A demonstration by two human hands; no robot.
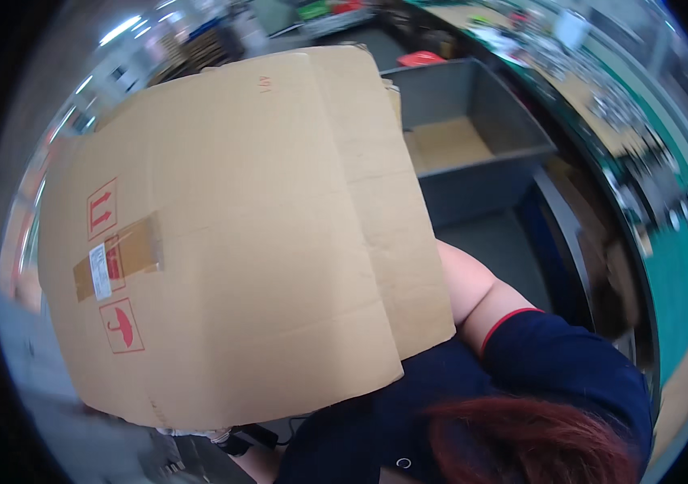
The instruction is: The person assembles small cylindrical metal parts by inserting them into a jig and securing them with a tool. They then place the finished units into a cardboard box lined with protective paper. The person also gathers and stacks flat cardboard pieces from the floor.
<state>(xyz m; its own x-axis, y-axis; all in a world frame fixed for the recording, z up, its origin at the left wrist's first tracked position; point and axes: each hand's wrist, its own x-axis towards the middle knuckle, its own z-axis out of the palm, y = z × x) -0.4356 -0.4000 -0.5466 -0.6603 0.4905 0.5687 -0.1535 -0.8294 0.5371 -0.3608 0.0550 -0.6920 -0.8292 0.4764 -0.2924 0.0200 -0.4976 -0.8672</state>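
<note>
A large flattened cardboard box (239,210) fills much of the head view, tilted in front of my body. Red print marks, a strip of brown tape (140,244) and a white label (100,273) are on its left part. Along its right side a second layer shows beside the front panel. My left hand (198,433) is at the box's lower left edge, gripping it from below; only a pale sliver shows and most fingers are hidden. My right arm (465,282) reaches behind the box's right edge, and that hand is hidden by the cardboard.
Beyond the box's right edge stands a grey open bin (481,165) with a brown bottom. A red object (422,59) lies at its far side. On the right runs a workbench with a green top (679,290), bearing many small metal parts (622,109).
</note>
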